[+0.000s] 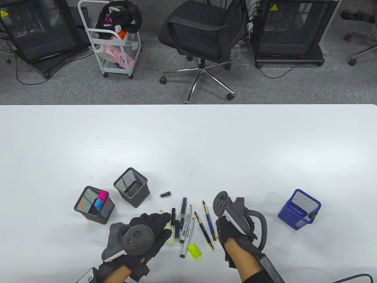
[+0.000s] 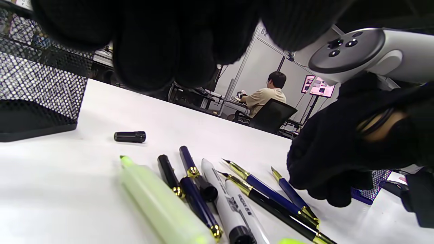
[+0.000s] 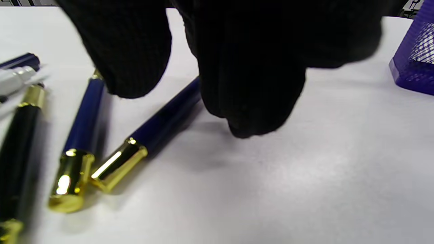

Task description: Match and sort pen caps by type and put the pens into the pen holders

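Uncapped pens lie in a loose row between my hands. A yellow highlighter point(image 2: 159, 200) lies under my left hand point(image 1: 168, 224), whose fingers point(image 2: 152, 57) hover just above it, holding nothing. Beside it are dark blue and black caps with gold rings point(image 1: 176, 230), two white markers point(image 1: 186, 230), a black fountain pen point(image 1: 203, 230) and a blue fountain pen point(image 1: 209, 221). My right hand point(image 1: 220, 228) reaches down at the blue pen point(image 3: 162, 118): thumb on one side, a fingertip point(image 3: 251, 115) on the table at the other, not closed on it.
Two black mesh holders stand at the left, one empty point(image 1: 131, 191), one point(image 1: 94, 205) with pink and blue highlighters. A blue mesh holder point(image 1: 299, 209) with a marker stands at the right. A small black cap point(image 1: 165, 194) and a yellow cap point(image 1: 194, 250) lie loose.
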A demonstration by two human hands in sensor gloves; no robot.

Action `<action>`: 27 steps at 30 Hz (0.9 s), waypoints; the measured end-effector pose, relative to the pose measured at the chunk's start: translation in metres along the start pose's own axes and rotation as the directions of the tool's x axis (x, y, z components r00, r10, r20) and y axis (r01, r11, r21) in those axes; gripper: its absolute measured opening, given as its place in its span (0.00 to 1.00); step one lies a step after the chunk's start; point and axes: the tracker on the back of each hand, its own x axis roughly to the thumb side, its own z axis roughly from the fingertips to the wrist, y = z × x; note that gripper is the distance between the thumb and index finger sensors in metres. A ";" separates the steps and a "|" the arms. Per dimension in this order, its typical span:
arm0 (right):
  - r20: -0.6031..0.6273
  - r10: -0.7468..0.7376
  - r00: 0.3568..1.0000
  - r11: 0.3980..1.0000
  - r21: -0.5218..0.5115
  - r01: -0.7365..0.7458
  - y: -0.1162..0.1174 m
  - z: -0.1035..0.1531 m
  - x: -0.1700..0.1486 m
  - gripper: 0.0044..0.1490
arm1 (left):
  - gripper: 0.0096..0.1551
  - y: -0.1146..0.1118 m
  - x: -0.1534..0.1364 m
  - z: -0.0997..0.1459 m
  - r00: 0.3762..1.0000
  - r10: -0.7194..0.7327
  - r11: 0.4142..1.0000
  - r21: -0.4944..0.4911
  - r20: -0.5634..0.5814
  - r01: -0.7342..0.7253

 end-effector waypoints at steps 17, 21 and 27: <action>0.019 0.044 0.999 0.998 -0.054 -0.043 0.012 -0.006 0.001 0.44 | 0.34 -0.003 0.000 -0.002 1.000 -0.008 1.000 -0.026 -0.009 0.008; 0.123 -0.059 0.991 0.995 -0.070 0.068 0.004 -0.005 -0.007 0.45 | 0.34 -0.003 0.000 -0.002 1.000 -0.003 1.000 -0.024 -0.011 0.003; 0.452 -0.253 0.855 0.957 -0.015 0.291 -0.026 0.011 -0.019 0.47 | 0.34 -0.004 0.000 -0.003 1.000 0.001 1.000 -0.029 -0.011 -0.001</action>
